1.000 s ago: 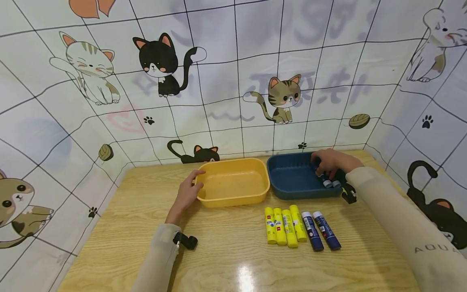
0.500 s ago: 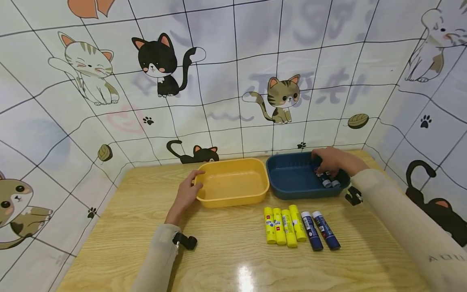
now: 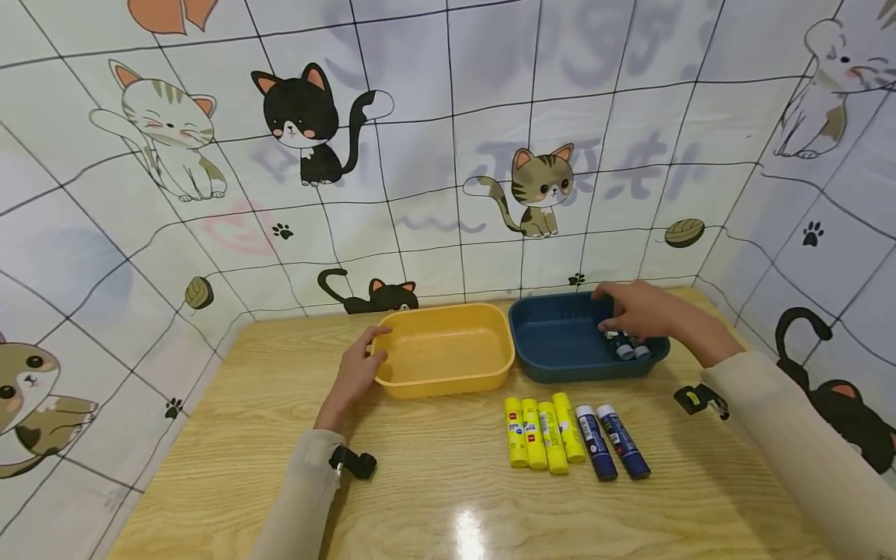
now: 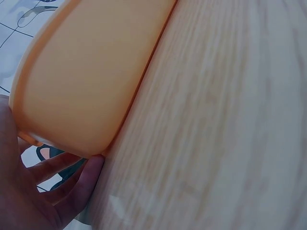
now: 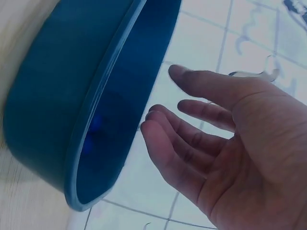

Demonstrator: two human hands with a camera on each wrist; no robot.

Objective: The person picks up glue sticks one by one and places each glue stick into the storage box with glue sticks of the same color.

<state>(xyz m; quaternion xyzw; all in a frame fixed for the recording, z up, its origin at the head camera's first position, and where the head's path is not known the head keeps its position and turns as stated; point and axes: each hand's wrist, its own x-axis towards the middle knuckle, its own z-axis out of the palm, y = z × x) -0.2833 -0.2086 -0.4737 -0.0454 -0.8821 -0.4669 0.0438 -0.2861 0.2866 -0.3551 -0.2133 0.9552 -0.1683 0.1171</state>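
Observation:
A yellow plastic tray (image 3: 448,385) stands on the table, and my left hand (image 3: 355,373) holds its left end by the rim. From the left wrist, that hand (image 4: 33,187) shows its fingers bent against the tray's wall. To the right stands a dark blue tray (image 3: 560,365) with blue glue sticks (image 3: 621,347) lying at its right end. Just above them is my right hand (image 3: 640,309), with fingers spread and nothing between them. In the right wrist view the fingers are loosely bent beside the blue rim (image 5: 91,115); the sticks inside are mostly dark there.
Several yellow glue sticks (image 3: 553,438) lie side by side on the wooden table (image 3: 420,474) before the trays. Two blue glue sticks (image 3: 597,443) with white caps lie right of them. A wall sheet printed with cats (image 3: 542,190) stands behind the table.
My right hand has let go of the blue glue sticks in the blue tray and risen a little, fingers loosening, its wrist shifting right. The left hand stays on the yellow tray.

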